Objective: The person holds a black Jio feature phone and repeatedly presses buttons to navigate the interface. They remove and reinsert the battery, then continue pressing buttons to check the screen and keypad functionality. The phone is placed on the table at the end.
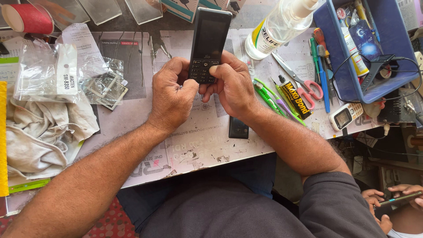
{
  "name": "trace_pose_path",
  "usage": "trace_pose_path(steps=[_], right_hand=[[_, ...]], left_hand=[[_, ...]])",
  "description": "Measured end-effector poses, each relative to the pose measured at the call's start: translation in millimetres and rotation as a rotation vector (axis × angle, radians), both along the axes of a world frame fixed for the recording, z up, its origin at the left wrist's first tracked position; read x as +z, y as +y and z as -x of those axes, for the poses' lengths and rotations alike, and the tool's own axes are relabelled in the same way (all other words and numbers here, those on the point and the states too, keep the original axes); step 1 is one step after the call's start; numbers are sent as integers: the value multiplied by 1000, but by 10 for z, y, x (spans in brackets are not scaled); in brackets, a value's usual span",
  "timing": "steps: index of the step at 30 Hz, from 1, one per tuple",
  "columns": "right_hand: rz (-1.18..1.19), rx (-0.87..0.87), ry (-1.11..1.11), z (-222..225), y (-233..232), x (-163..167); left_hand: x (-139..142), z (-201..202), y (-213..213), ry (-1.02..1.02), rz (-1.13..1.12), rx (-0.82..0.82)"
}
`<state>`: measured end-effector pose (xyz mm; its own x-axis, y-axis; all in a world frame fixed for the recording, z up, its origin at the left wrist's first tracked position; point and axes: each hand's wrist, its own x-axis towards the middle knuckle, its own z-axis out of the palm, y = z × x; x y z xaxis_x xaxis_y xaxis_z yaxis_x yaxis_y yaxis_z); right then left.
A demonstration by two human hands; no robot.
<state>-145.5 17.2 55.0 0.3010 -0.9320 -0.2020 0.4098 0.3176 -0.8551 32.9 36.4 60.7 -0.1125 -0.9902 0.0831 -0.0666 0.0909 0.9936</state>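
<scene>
Newspaper sheets [207,145] cover the table [132,20] under both hands, reaching out to either side of them. Right of the right hand, at the far corner, sits a blue bin [396,57] crammed with tools and small packets, with a black cable looping over its near wall. Left of the left hand lies a crumpled pale cloth [39,132], and beyond it a heap of clear plastic bags [48,70] with small parts inside.

Both hands meet over the middle of the table. The left hand [174,94] curls closed around the lower left edge of a black keypad phone [208,44], and the right hand [233,86] grips the lower right edge, its thumb pressed onto the keys. The phone stands tilted away from the person, its dark screen above the hands, its bottom end hidden between the palms.

Beyond the right hand a clear bottle [280,26] with a white label lies tilted. Just right of that hand are red-handled scissors [302,79], a black and yellow glue tube [295,99] and a green toothbrush [269,97]. Further right a small white phone [346,115] rests by the bin. Below the right wrist lies a small black rectangular part [238,128]. Beyond the left hand, at the far left, stands a red tape roll [31,18].
</scene>
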Motion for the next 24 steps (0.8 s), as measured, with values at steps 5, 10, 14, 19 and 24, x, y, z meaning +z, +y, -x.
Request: trace_pose_path(steps=[5, 10, 14, 19, 24], right_hand=[[5, 3, -3, 13, 8, 7], [4, 8, -5, 15, 6, 15], [3, 11, -7, 12, 3, 19], [16, 19, 7, 18, -2, 27], [4, 20, 8, 16, 6, 30]], left_hand=[[-4, 1, 1, -30, 32, 3], [-15, 3, -2, -12, 6, -5], [-15, 4, -5, -27, 20, 0], [-8, 0, -5, -25, 26, -10], [-11, -5, 4, -21, 18, -10]])
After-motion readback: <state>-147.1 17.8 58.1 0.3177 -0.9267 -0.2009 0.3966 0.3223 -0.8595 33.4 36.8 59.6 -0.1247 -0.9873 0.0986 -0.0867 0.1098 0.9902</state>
